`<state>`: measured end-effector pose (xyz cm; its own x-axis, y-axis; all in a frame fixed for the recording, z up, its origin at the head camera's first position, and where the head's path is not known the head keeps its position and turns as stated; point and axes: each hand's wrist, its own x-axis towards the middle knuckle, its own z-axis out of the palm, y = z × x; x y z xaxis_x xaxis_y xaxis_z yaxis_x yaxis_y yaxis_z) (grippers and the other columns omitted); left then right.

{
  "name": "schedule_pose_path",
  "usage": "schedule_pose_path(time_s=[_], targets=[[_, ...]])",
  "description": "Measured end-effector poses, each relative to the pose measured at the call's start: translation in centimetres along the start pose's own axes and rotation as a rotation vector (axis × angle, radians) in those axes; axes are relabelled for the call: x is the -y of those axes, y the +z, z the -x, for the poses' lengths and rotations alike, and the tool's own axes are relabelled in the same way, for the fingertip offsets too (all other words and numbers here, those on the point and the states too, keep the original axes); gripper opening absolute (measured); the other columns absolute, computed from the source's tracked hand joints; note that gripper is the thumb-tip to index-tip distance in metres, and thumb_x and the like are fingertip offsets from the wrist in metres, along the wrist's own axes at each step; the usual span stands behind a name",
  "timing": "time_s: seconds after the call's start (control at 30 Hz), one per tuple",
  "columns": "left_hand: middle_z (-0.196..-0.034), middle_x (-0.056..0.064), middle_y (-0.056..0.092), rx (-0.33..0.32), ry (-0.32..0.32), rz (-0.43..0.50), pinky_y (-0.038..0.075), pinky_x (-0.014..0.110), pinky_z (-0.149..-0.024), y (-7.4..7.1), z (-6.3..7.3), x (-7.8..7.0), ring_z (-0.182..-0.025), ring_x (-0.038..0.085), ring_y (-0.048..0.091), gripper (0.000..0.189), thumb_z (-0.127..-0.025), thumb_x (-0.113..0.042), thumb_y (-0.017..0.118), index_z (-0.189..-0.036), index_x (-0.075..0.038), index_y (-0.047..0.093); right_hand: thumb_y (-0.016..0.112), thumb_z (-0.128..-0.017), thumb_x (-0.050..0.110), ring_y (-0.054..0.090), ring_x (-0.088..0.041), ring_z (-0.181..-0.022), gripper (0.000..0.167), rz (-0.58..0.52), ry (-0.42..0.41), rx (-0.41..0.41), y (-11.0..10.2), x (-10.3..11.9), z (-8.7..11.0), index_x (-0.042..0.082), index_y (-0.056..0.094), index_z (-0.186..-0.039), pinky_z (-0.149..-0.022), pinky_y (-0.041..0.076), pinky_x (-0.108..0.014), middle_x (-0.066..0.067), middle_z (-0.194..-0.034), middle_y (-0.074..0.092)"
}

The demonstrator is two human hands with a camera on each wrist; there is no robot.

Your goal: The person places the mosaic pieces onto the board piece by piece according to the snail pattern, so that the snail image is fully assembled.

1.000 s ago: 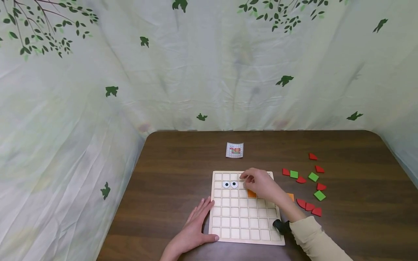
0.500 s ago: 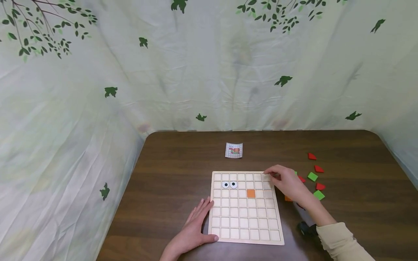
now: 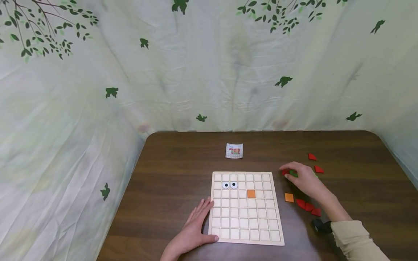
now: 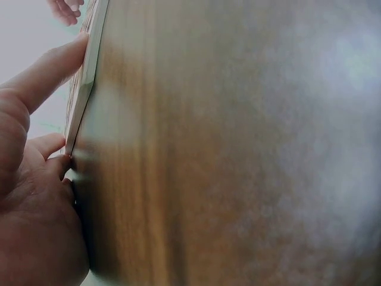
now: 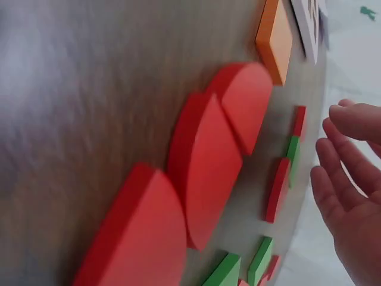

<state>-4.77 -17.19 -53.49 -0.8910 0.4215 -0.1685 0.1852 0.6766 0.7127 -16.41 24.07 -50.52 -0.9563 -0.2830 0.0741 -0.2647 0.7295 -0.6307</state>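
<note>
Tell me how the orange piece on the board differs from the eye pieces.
The orange piece is square and plain; the eye pieces are round, white with black pupils. The orange piece sits one row below the eye pieces in the head view. All rest on the board.

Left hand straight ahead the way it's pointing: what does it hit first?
The pale grid board: the left hand has its thumb and fingertips at the board's left edge, seemingly without a gap, though fingertip depth is hard to judge.

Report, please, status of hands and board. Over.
Left hand touching left edge of board. Right hand above red and green pieces, apparently empty. Board carrying two eye pieces, one orange square. No obstruction visible.
</note>
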Motion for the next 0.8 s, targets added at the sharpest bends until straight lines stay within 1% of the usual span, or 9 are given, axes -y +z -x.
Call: schedule_pose_path(time_s=[0.13, 0.23, 0.4, 0.5, 0.7, 0.8], targets=[[-0.164, -0.003, 0.015, 0.0, -0.001, 0.002, 0.01, 0.053, -0.116, -0.1, 0.0, -0.1, -0.15, 0.022, 0.007, 0.101, -0.073, -0.038, 0.083, -0.156, -0.017, 0.029, 0.071, -0.088, 0.004, 0.055, -0.04, -0.114, 0.03, 0.023, 0.017, 0.02, -0.3, -0.5, -0.5, 0.006, 0.069, -0.119, -0.091, 0.046, -0.059, -0.015, -0.119, 0.064], [-0.164, -0.003, 0.015, -0.001, 0.002, 0.009, 0.01, 0.054, -0.116, -0.1, 0.0, -0.1, -0.15, 0.023, 0.007, 0.101, -0.073, -0.037, 0.083, -0.156, -0.017, 0.029, 0.071, -0.089, 0.008, 0.054, -0.041, -0.111, 0.029, 0.059, 0.039, 0.043, -0.2, -0.7, -0.9, 0.004, 0.069, -0.118, -0.089, 0.046, -0.059, -0.016, -0.117, 0.064], [-0.164, -0.003, 0.015, -0.004, 0.005, 0.01, 0.01, 0.054, -0.116, -0.1, 0.1, -0.2, -0.15, 0.022, 0.007, 0.102, -0.072, -0.036, 0.084, -0.156, -0.017, 0.029, 0.073, -0.088, 0.009, 0.055, -0.039, -0.101, 0.028, 0.105, 0.049, 0.045, 0.3, -0.9, -1.3, 0.0, 0.069, -0.115, -0.083, 0.048, -0.055, -0.013, -0.104, 0.066], [-0.164, -0.003, 0.015, -0.004, 0.005, 0.013, 0.01, 0.054, -0.116, -0.1, 0.1, -0.2, -0.15, 0.022, 0.007, 0.101, -0.073, -0.036, 0.083, -0.156, -0.018, 0.029, 0.073, -0.087, 0.007, 0.054, -0.037, -0.098, 0.026, 0.112, 0.04, 0.038, 0.5, -0.9, -1.5, 0.0, 0.069, -0.112, -0.083, 0.047, -0.054, -0.009, -0.097, 0.065], [-0.164, -0.004, 0.015, -0.003, 0.005, 0.022, 0.009, 0.053, -0.116, -0.1, 0.1, -0.1, -0.15, 0.022, 0.007, 0.101, -0.073, -0.036, 0.083, -0.156, -0.019, 0.028, 0.075, -0.086, 0.007, 0.054, -0.031, -0.095, 0.021, 0.091, 0.022, 0.032, 0.8, -0.7, -1.7, 0.006, 0.069, -0.105, -0.082, 0.046, -0.049, -0.004, -0.094, 0.065], [-0.164, -0.005, 0.014, -0.007, 0.014, 0.024, 0.009, 0.051, -0.116, -0.1, 0.1, -0.1, -0.15, 0.021, 0.006, 0.102, -0.073, -0.036, 0.083, -0.156, -0.019, 0.028, 0.075, -0.085, 0.007, 0.057, -0.025, -0.09, 0.019, 0.074, 0.019, 0.021, 0.9, -0.5, -1.7, 0.01, 0.069, -0.103, -0.075, 0.047, -0.044, 0.0, -0.091, 0.065]])
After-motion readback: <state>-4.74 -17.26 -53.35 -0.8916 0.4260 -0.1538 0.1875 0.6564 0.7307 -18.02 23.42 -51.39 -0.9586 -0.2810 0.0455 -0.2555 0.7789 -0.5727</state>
